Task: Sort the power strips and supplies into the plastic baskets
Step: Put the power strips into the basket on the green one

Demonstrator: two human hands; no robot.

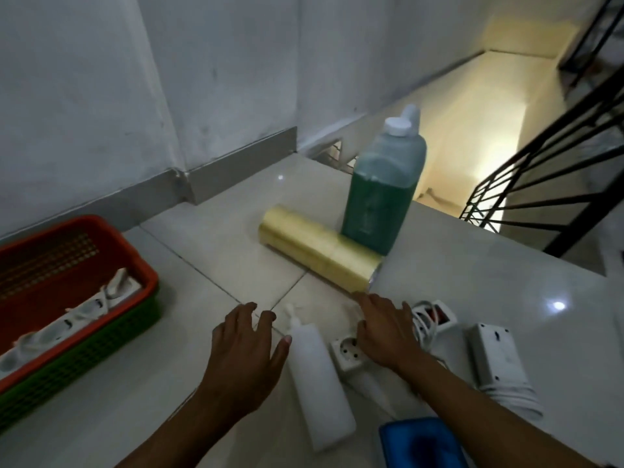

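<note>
My left hand (243, 363): fingers spread, empty, beside the white pump bottle (317, 373)
My right hand (385, 332): open, flat over a white power strip (349, 354)
Red basket (84, 265): far left; holds one power strip (67, 320)

left hand (244, 349): fingers spread, empty | right hand (385, 332): palm down, empty

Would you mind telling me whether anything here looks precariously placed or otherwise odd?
Yes: the green liquid bottle stands upright right at the floor's edge above the stairwell, with the yellowish roll lying against its base. Nothing looks spilled or broken.
</note>
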